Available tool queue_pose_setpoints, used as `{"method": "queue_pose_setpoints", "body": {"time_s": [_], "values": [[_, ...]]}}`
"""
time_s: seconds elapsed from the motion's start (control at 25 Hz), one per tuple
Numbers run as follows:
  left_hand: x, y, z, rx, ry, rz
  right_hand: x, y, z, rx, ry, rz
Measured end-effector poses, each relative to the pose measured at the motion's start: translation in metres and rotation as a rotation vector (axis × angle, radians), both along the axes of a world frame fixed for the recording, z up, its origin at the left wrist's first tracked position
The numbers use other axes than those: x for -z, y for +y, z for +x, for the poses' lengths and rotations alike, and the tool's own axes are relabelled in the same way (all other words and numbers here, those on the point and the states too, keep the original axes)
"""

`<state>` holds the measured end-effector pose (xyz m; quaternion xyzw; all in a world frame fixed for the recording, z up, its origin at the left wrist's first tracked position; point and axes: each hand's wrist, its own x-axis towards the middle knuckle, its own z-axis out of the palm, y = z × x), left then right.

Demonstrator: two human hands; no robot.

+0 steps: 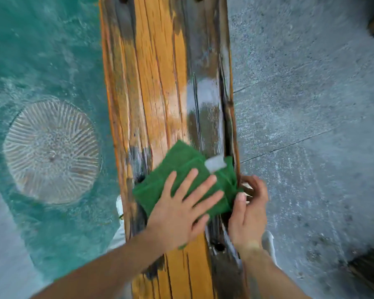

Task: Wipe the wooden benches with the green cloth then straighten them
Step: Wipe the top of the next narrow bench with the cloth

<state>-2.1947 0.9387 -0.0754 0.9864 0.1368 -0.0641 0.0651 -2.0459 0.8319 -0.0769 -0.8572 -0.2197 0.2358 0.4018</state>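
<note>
Looking straight down along a long, weathered orange-brown wooden bench [160, 83], its cracked planks glossy with wet patches. Left hand [181, 210] lies flat, fingers spread and straight, pressing a folded green cloth [181, 160] onto the seat near the bench's right edge; a small white tag [215, 162] shows on the cloth. Right hand [248, 208] curls round the splintered right edge of the bench, thumb touching the cloth's corner. Teal painted floor [41, 50] with a round ribbed drain cover [52, 152] lies left of the bench; grey concrete floor [311, 104] lies right
</note>
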Motion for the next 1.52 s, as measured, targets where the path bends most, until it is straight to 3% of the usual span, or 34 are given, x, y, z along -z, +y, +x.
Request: {"method": "queue_pose_setpoints", "body": {"time_s": [0.12, 0.2, 0.28, 0.32, 0.44, 0.48, 0.56, 0.72, 0.8, 0.92, 1.0, 1.08, 1.16, 1.24, 1.32, 1.4, 1.52], "values": [[-0.013, -0.091, -0.077, 0.401, 0.270, -0.058, -0.004, 0.035, 0.044, 0.146, 0.161, -0.012], [-0.006, -0.081, -0.056, 0.546, 0.239, -0.131, -0.006, 0.073, 0.067, 0.070, 0.127, -0.014], [0.003, -0.021, 0.009, 0.395, -0.005, -0.090, -0.007, 0.108, 0.087, 0.029, 0.068, 0.018], [0.011, 0.030, 0.052, 0.195, -0.122, -0.078, -0.008, 0.122, 0.096, 0.040, 0.018, 0.030], [0.007, 0.176, 0.134, -0.268, -0.102, 0.025, -0.011, 0.148, 0.102, -0.068, -0.165, 0.030], [0.008, 0.183, 0.131, -0.418, -0.068, 0.068, -0.013, 0.154, 0.099, -0.191, -0.254, -0.021], [0.005, 0.124, 0.079, -0.627, -0.079, 0.059, -0.013, 0.169, 0.093, -0.421, -0.406, -0.139], [-0.018, -0.087, -0.082, -0.428, 0.071, -0.156, -0.005, 0.226, 0.088, -0.386, -0.435, -0.249], [-0.004, -0.094, -0.098, -0.342, 0.158, -0.178, 0.003, 0.241, 0.080, -0.328, -0.468, -0.290], [0.012, 0.038, -0.009, -0.682, -0.115, -0.257, 0.014, 0.244, 0.074, -0.248, -0.517, -0.242], [0.001, 0.176, 0.069, -0.875, -0.121, -0.327, 0.017, 0.246, 0.079, -0.103, -0.481, -0.229], [0.002, 0.263, 0.114, -0.921, -0.057, -0.150, 0.019, 0.250, 0.079, 0.030, -0.429, -0.281], [0.007, 0.259, 0.129, -0.824, -0.050, -0.021, 0.020, 0.252, 0.081, 0.059, -0.372, -0.321], [0.007, 0.177, 0.077, -0.445, -0.025, -0.004, 0.016, 0.255, 0.080, 0.030, -0.319, -0.333], [-0.011, 0.105, 0.004, -0.263, 0.023, -0.053, 0.012, 0.255, 0.084, 0.034, -0.297, -0.340], [-0.013, 0.124, -0.018, -0.344, -0.008, -0.079, 0.010, 0.255, 0.079, 0.016, -0.294, -0.337], [0.002, 0.259, 0.076, -0.627, -0.079, -0.048, 0.013, 0.255, 0.080, 0.020, -0.355, -0.356]]}}
